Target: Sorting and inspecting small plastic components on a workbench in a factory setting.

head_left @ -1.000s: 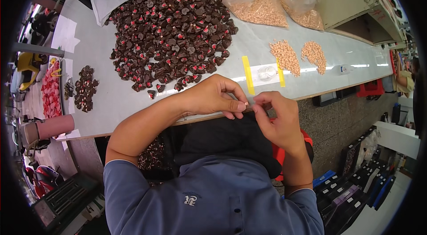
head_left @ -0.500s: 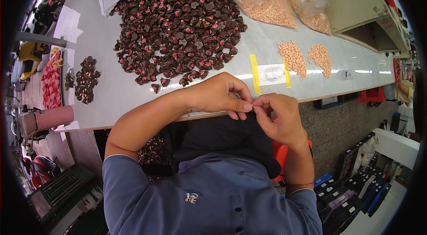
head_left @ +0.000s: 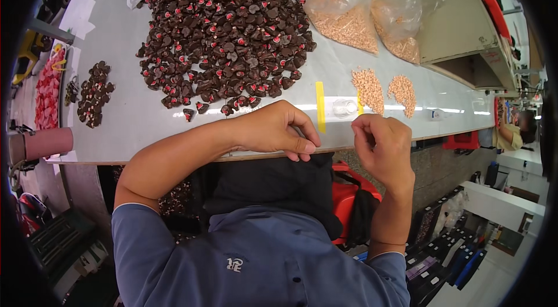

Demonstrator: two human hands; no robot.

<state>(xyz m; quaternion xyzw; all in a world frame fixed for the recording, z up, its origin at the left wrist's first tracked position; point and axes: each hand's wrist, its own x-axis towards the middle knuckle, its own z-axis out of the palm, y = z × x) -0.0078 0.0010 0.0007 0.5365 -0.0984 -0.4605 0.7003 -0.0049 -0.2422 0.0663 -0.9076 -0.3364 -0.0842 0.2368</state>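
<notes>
My left hand (head_left: 283,130) is closed at the table's front edge, thumb pressed against the fingers. Whatever it may hold is hidden or too small to name. Apart from it, my right hand (head_left: 385,143) is raised with thumb and forefinger pinched, and I cannot make out anything between them. Beyond the left hand spreads a big heap of small dark brown pieces (head_left: 226,40), many with red and white marks. Nearest to the right hand are a small clear container (head_left: 344,108) on white paper between yellow tape strips (head_left: 320,106) and a pile of tiny beige pieces (head_left: 368,90).
A second beige pile (head_left: 402,95) lies farther right. Clear plastic bags (head_left: 349,25) of beige pieces stand behind, beside a metal box (head_left: 465,45). A smaller dark pile (head_left: 96,95) and a pink cylinder (head_left: 49,144) are at left. A red stool (head_left: 349,202) stands below the table.
My hands, which met at the fingertips, have come apart. The right hand has moved away to the right, toward the beige piles. The whole view has shifted slightly.
</notes>
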